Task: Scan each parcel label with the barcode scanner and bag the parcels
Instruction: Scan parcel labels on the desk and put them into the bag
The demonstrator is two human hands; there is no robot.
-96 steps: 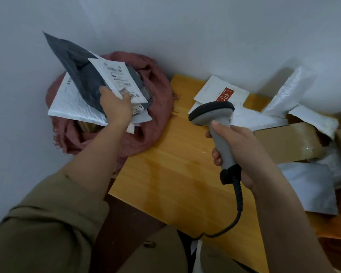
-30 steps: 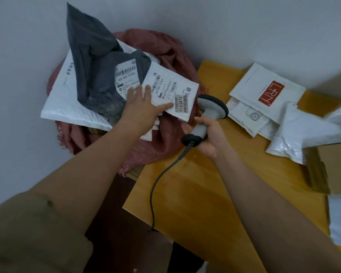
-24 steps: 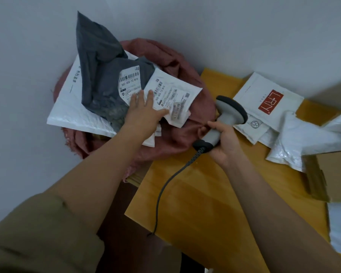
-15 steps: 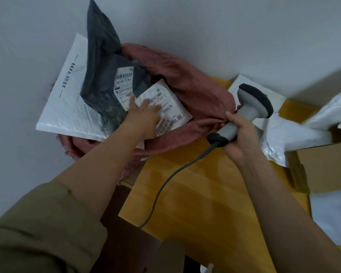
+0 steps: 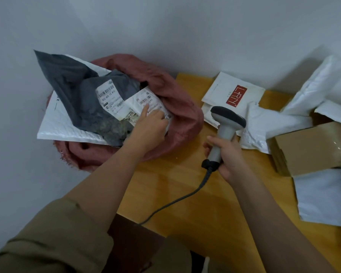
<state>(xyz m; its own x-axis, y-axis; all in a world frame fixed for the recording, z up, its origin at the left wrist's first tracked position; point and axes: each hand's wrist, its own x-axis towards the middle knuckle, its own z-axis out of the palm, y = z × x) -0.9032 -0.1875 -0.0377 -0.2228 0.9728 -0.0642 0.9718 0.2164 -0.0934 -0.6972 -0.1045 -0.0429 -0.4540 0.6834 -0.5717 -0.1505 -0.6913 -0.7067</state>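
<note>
A: Looking through the head camera, what could go wrong here?

B: The left hand (image 5: 150,125) is pushing a small white labelled parcel (image 5: 148,104) into the floppy dusty-red cloth bag (image 5: 177,107) hanging off the tabletop's (image 5: 185,184) left edge, forefinger out along the label, the other fingers curled against it. The bag looks overfull; I'd guess parcels could slide out over its rim, since nothing holds its mouth open.

A: And the scanner?

B: The right hand (image 5: 228,156) has its fingers wrapped round the handle of the grey corded barcode scanner (image 5: 224,127), above the middle of the tabletop. Its cable (image 5: 175,201) trails to the near edge and might snag.

A: What's in the bag?

B: A crumpled dark grey plastic mailer (image 5: 79,97) with a white label, and a large white padded envelope (image 5: 67,127) sticking out leftward. Towards the far right corner lie a white envelope with a red logo (image 5: 234,93) and a brown cardboard box (image 5: 311,146), unbagged.
</note>
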